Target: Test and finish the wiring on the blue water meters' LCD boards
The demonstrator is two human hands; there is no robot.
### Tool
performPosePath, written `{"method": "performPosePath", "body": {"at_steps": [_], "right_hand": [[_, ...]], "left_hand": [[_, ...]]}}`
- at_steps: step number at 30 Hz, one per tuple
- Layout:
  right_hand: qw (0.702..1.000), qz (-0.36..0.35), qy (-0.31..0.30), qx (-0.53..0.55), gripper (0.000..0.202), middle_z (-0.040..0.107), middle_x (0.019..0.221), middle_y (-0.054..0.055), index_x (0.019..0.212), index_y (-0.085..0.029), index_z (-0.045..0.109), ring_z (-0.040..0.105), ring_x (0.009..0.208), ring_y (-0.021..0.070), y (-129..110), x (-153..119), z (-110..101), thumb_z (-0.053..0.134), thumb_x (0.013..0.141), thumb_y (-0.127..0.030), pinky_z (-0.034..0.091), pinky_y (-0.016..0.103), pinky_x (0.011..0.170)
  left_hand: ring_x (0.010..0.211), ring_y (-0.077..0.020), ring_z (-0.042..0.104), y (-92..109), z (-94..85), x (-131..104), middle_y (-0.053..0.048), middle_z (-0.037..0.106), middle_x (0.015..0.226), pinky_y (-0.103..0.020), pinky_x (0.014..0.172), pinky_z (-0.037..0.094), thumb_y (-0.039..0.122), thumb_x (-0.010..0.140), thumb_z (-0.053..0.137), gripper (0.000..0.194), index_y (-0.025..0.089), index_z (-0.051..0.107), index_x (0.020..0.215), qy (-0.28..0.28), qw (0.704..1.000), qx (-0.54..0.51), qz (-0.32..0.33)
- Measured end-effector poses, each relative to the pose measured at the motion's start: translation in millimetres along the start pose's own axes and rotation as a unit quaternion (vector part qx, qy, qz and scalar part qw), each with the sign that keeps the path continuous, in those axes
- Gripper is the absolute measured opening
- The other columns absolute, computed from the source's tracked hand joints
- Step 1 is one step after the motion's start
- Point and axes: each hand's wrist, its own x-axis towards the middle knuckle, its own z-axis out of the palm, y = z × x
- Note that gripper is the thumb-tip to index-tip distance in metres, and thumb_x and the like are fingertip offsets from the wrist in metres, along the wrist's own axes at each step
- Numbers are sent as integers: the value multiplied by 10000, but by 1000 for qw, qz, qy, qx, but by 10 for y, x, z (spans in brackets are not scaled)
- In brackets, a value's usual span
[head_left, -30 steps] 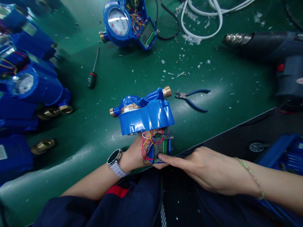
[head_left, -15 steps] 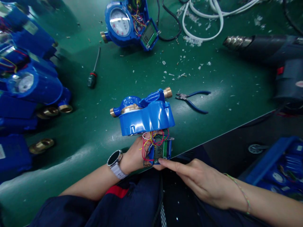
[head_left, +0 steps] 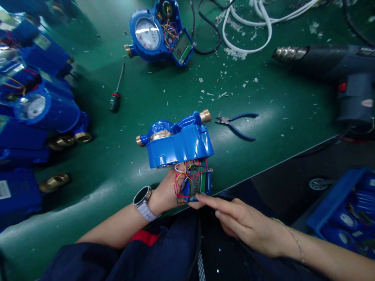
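Observation:
A blue water meter with brass end fittings lies on its side at the bench's front. Red, yellow and white wires run from it to a display module with a green circuit board and a lit digit readout. My left hand, wearing a watch, is closed around the module from below and holds it up at the bench edge. My right hand has its index finger stretched out, the tip touching the module's near end; its other fingers are loosely bent and hold nothing.
Cutting pliers with blue handles lie right of the meter, a screwdriver to its left. Another opened meter stands behind. Several blue meters crowd the left. A heat gun and white cable are at right and back.
The view has shifted slightly. My right index finger stays at the module's near end, while its other fingers have loosened and spread a little. My left hand keeps its hold.

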Motion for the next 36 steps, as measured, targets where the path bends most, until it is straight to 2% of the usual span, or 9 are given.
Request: {"method": "performPosePath", "body": {"at_steps": [4,8,13,18,22,27,30,32,36], "right_hand": [[1000,-1,-17,23,532,454,605,-52,1567,-174,329,440,526,113,1,-5,-45,273,1046,-258,386,222,564],[992,18,5,-128,435,568,685,-12,1450,-196,452,538,590,142,-128,-94,-192,300,1046,-249,398,244,588],[955,-72,3,-289,454,716,1025,22,1302,-251,563,654,731,155,-326,-175,-402,416,919,-56,453,253,657],[914,-67,-38,-398,578,724,858,-4,1387,-268,527,644,608,167,-445,-122,-538,517,861,-28,392,251,526],[908,-48,-82,-408,596,706,788,-24,1371,-321,548,647,593,168,-524,-45,-616,538,851,-30,366,243,517],[941,3,-108,-321,498,662,721,-42,1350,-336,562,606,550,129,-558,27,-650,507,932,-72,354,211,486],[942,-17,-94,-322,478,668,734,-47,1323,-304,573,606,559,119,-486,18,-608,521,917,-57,379,211,504],[913,-77,-68,-396,498,689,780,-26,1317,-264,575,630,590,141,-412,-2,-558,537,876,-36,386,244,509],[811,-207,-21,-548,541,679,779,12,1326,-148,561,608,516,182,-315,-29,-463,540,800,-24,351,325,454]], "left_hand": [[1105,-308,674,80,6,-17,-104,685,1208,-539,1019,550,537,751,767,643,249,566,1289,41,995,63,70],[1206,-323,637,100,-13,-58,-115,630,1328,-548,1055,531,579,727,788,780,280,478,1377,41,988,110,98],[1262,-326,610,19,-26,-85,-160,582,1380,-535,1064,526,544,758,778,887,258,343,1476,46,979,147,137],[1229,-313,634,64,-58,-42,-154,600,1364,-513,1047,549,558,778,753,868,260,345,1483,27,979,141,147],[1227,-331,633,78,-47,-22,-157,615,1349,-533,1050,541,526,781,761,796,251,416,1443,20,980,121,154],[1245,-340,621,49,-31,-31,-167,586,1387,-557,1044,539,567,778,753,859,265,355,1477,29,982,108,151],[1265,-339,608,55,-42,-32,-167,581,1396,-554,1057,533,541,805,737,837,273,340,1491,27,979,122,161],[1251,-330,618,67,-41,-26,-151,600,1378,-540,1060,534,518,797,752,814,281,369,1475,32,979,121,158],[1170,-316,662,86,-27,-24,-128,636,1342,-536,1052,537,529,775,766,755,279,454,1415,43,982,115,145]]}}
